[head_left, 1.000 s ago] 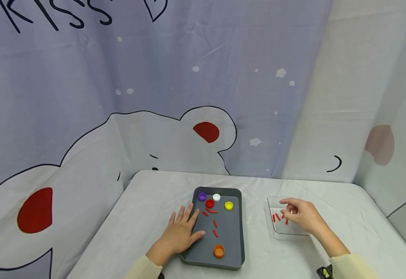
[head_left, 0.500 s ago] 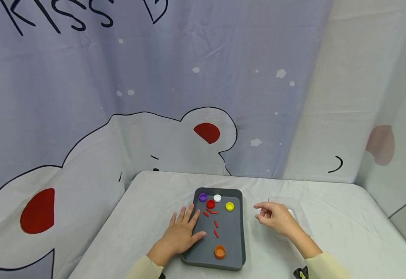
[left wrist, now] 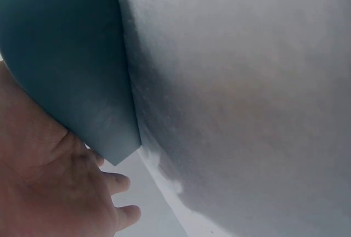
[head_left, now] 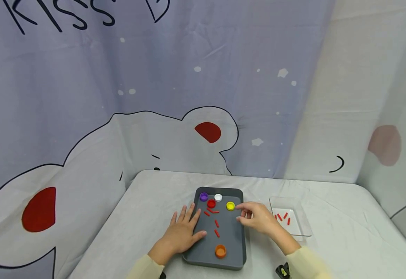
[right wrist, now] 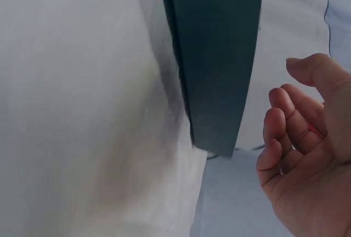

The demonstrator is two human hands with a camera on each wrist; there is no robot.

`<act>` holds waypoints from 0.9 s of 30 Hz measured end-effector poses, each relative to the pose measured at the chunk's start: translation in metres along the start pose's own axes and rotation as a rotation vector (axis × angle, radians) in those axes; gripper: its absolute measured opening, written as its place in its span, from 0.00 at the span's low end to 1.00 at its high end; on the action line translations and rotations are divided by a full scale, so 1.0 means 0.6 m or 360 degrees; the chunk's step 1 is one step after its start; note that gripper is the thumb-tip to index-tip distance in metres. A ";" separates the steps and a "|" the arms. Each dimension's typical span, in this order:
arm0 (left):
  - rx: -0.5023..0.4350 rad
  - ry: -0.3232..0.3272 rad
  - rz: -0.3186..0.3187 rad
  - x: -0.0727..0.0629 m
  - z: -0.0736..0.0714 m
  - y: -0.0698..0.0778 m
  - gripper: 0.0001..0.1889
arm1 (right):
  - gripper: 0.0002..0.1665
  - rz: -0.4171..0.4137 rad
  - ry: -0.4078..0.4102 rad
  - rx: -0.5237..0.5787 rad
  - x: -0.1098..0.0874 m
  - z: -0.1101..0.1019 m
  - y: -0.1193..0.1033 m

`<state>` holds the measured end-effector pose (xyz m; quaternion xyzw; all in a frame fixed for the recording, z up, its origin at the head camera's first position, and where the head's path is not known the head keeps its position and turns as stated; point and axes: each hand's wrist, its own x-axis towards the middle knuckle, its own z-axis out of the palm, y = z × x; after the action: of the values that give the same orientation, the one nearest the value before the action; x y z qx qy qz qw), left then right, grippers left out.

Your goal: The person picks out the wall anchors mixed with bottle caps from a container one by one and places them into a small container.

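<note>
My left hand (head_left: 178, 234) lies spread over the left rim of a grey tray (head_left: 229, 248). My right hand (head_left: 257, 219) hovers at the tray's right rim, thumb and index finger apart, the other fingers loosely bent. Its index fingertip is beside a yellow cap (head_left: 230, 205). A little red shows between the fingers in the right wrist view. Several short red sticks (head_left: 217, 233) lie along the tray's middle. More red sticks (head_left: 285, 215) are in a clear plastic box (head_left: 305, 224) to the right. Both wrist views show the palms, the left one partly behind a dark flap.
At the tray's far end stand a purple cap (head_left: 203, 197), a white cap (head_left: 218, 197) and a red cap (head_left: 211, 203). An orange cap (head_left: 220, 251) sits near its front edge. White cloth (head_left: 154, 201) covers the table, with a printed curtain (head_left: 175, 69) behind.
My right hand has moved left from above the clear box to the tray's right rim, uncovering the sticks in the box. The left hand has stayed in place.
</note>
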<state>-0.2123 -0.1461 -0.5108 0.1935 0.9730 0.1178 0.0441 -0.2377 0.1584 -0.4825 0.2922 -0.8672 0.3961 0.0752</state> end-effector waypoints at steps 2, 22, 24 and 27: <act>0.0004 -0.0008 -0.0007 0.000 -0.002 0.002 0.42 | 0.14 -0.0026 -0.0026 0.0017 0.006 0.009 -0.003; 0.0034 -0.0018 -0.0030 0.004 0.003 0.002 0.41 | 0.20 0.0016 -0.0435 -0.0013 0.048 0.066 -0.014; 0.0029 -0.0010 -0.0025 0.003 0.001 0.003 0.41 | 0.20 0.0005 -0.0480 -0.0072 0.051 0.069 -0.014; 0.0037 -0.0002 -0.0018 0.001 -0.002 0.005 0.41 | 0.21 0.0017 -0.0516 -0.0171 0.056 0.075 -0.014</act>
<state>-0.2120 -0.1433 -0.5086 0.1885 0.9754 0.1061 0.0431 -0.2559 0.1063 -0.4951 0.3433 -0.8895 0.2971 -0.0523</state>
